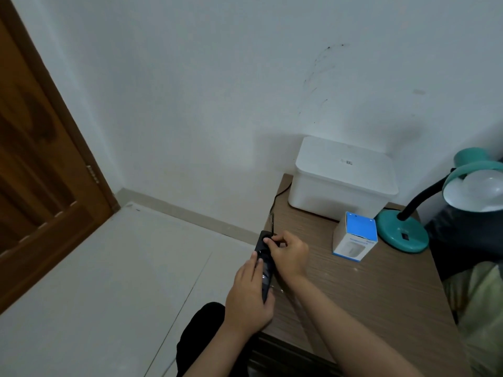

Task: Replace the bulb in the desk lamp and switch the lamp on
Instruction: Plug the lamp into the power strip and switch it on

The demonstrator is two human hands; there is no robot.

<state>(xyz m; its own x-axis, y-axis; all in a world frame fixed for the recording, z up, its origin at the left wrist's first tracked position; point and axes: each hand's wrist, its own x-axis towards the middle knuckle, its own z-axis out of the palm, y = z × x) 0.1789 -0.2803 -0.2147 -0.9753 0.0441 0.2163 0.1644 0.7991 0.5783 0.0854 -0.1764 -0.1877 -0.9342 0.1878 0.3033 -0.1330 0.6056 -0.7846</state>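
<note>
A teal desk lamp [402, 231] stands at the table's right side, its black gooseneck bent so the shade faces me. A white bulb [481, 190] sits in the shade, unlit. A blue and white bulb box [355, 236] stands beside the lamp base. At the table's left edge my left hand [249, 297] grips a black power strip [263, 263]. My right hand [288, 255] pinches a black plug [272, 238] at the strip's far end. A black cord [276, 198] runs from there toward the wall.
A white lidded storage box [343, 178] stands at the back of the wooden table [367, 289] against the wall. A brown door [40, 159] is at the left. Pale tiled floor lies left of the table, and a cushioned seat edge shows at far right.
</note>
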